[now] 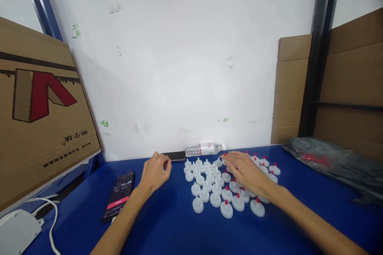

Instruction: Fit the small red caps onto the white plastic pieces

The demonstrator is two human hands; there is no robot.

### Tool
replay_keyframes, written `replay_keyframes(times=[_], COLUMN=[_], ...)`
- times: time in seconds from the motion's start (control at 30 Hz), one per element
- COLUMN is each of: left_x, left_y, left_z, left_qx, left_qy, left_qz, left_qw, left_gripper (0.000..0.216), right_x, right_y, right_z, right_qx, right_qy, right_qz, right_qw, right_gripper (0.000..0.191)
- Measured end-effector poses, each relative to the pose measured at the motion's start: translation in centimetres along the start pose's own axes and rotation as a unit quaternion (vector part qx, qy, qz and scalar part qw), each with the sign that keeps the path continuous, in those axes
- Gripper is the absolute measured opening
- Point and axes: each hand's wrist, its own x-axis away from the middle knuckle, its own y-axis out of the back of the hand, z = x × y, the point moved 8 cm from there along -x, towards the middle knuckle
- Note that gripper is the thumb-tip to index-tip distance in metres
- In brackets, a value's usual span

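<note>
My left hand is closed, its fingers curled in with the thumb against them, left of a cluster of white nozzle caps. What it holds, if anything, is hidden. Over the right part of the cluster stretches my right hand, palm down, fingers extended. Its fingertips are near a cap with a red tip at the back; whether they touch it I cannot tell. Caps on the left have bare nozzles, while those towards the right carry small red tips. Several caps are hidden beneath my right hand.
A plastic bottle lies along the wall beside a dark phone. Another phone, screen lit, lies at left near a white device with a cable. At right is a grey plastic bag with red pieces. Cardboard stands at left.
</note>
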Motion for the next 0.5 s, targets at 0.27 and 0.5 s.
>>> replay_keyframes(times=[0.27, 0.5], left_x=[0.3, 0.1], left_y=[1.0, 0.8], left_z=[-0.5, 0.2], left_qx=[0.038, 0.030], left_qy=[-0.038, -0.022], left_qz=[-0.003, 0.023], left_qw=[0.999, 0.999], left_gripper=[0.043, 0.043], right_x=[0.9, 0.8], right_y=[-2.9, -2.4], right_z=[-1.2, -0.5], right_qx=[-0.027, -0.034], right_qy=[-0.049, -0.039], right_qz=[0.137, 0.146], right_qw=[0.989, 0.988], right_gripper=[0.063, 0.062])
